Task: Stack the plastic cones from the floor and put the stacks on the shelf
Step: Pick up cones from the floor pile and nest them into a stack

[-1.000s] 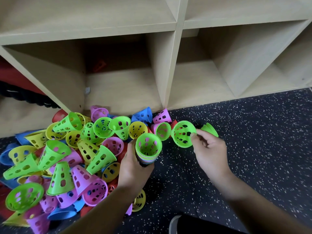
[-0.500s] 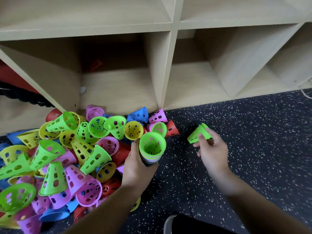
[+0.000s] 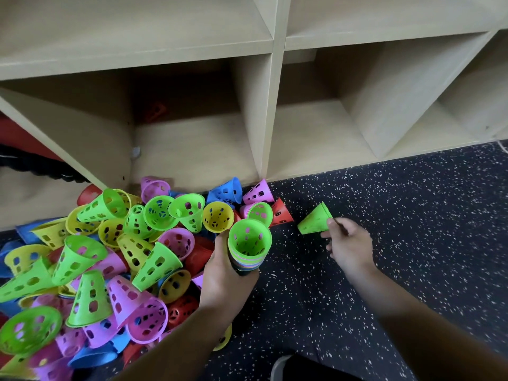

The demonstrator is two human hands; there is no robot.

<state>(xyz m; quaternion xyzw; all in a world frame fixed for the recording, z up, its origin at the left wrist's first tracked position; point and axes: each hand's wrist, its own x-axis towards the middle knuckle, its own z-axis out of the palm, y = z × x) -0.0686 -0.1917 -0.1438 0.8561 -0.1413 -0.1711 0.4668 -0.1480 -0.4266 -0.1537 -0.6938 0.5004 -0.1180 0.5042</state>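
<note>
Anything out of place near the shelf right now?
A lone red object lies deep in the shelf compartment behind the cone pile, unstacked; too dark to tell whether it is a cone.

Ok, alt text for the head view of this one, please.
A person's left hand grips a stack of nested cones, green on top, while the right hand holds a single green cone. A multicoloured cone pile lies left, before a wooden cubby shelf.
</note>
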